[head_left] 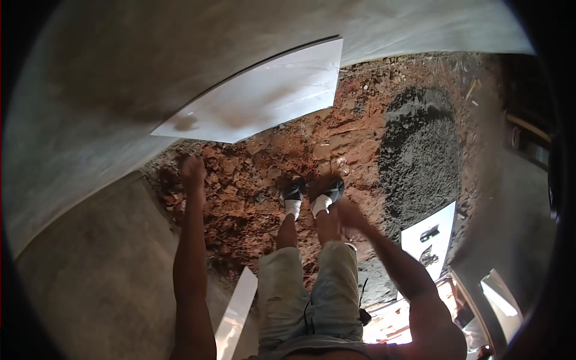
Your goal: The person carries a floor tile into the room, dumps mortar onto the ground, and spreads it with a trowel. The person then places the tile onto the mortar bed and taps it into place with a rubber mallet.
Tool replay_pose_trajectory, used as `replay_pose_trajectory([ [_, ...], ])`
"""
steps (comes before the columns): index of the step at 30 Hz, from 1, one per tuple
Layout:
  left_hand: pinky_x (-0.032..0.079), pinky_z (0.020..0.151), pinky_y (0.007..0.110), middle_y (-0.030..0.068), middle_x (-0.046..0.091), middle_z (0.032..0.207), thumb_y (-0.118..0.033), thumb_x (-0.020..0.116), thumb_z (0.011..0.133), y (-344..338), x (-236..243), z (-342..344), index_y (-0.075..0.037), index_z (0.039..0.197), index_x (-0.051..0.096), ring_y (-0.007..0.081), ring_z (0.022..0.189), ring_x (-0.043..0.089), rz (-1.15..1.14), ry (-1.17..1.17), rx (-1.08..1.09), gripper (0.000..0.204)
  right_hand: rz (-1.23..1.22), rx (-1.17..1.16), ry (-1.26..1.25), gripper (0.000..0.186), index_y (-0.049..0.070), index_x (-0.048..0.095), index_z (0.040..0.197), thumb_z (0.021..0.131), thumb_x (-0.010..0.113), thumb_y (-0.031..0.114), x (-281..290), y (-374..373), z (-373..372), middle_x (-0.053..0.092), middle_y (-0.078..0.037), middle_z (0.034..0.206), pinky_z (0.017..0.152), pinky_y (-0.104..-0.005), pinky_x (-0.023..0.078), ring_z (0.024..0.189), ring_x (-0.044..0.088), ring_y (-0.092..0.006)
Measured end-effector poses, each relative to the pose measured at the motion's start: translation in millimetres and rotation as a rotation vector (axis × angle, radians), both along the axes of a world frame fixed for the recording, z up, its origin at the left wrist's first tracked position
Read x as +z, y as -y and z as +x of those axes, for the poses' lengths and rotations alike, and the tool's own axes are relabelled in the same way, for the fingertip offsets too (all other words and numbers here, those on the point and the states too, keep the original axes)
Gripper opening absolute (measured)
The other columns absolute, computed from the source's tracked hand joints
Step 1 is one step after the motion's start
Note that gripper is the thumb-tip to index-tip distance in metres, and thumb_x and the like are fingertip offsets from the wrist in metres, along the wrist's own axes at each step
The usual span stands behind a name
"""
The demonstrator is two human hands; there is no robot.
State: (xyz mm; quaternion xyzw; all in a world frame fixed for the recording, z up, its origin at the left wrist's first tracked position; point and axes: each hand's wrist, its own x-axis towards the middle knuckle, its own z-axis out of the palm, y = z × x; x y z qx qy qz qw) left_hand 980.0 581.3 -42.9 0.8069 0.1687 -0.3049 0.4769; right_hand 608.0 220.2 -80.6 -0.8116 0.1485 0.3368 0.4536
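Observation:
My left hand (193, 172) hangs over the broken reddish earth, below the left end of a large white tile-like panel (264, 96). Its fingers look curled in, slightly blurred, and nothing shows in them. The panel leans against the plastered wall, apart from that hand. Close to my lower leg and shoe is my right hand (349, 215), smeared by motion; its fingers do not show clearly, and I cannot tell whether it holds anything. Both my shoes (292, 191) stand on the rubble between the hands.
Dark grey mortar-like material (420, 156) spreads over the ground to the right. Beside it lies a white panel (444, 231) with dark small objects (429, 233) on it. A narrow white panel (236, 315) stands at lower left. Smooth plastered walls (90, 252) bound the left and far sides.

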Motion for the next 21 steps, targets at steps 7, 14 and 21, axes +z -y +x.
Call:
replay_pose_trajectory([
  [7,0.048,0.09,0.04,0.0147,0.052,0.135,-0.014,0.066,0.088,118.4,-24.2,31.9,-0.003,0.135,0.049,0.0276,0.114,0.059,0.241,0.567,0.279,0.051,-0.774,-0.43,0.953,0.025,0.007,0.058,0.107,0.09,0.066,0.023,27.1,153.1,303.7,0.066,-0.01,0.099,0.072,-0.0393,0.055,0.082,0.067,-0.0235],
  [14,0.053,0.083,0.038,0.0147,0.061,0.12,-0.021,0.069,0.087,141.1,-40.5,-23.9,0.0,0.117,0.059,0.027,0.099,0.064,0.197,0.554,0.213,0.038,-0.817,-0.284,1.159,0.005,0.014,0.066,0.09,0.09,0.061,0.013,-10.0,131.8,321.3,0.067,-0.004,0.088,0.061,-0.0363,0.053,0.072,0.063,-0.0175],
  [21,0.056,0.075,0.039,0.0146,0.07,0.092,-0.063,0.065,0.084,233.3,-53.4,-44.8,-0.002,0.098,0.066,0.0254,0.085,0.069,-0.123,0.579,0.005,0.063,-0.199,0.146,0.029,0.025,0.0,0.053,0.079,0.095,0.042,0.017,-68.8,-17.4,202.9,0.06,-0.02,0.076,0.052,-0.0399,0.051,0.068,0.062,-0.0223],
])
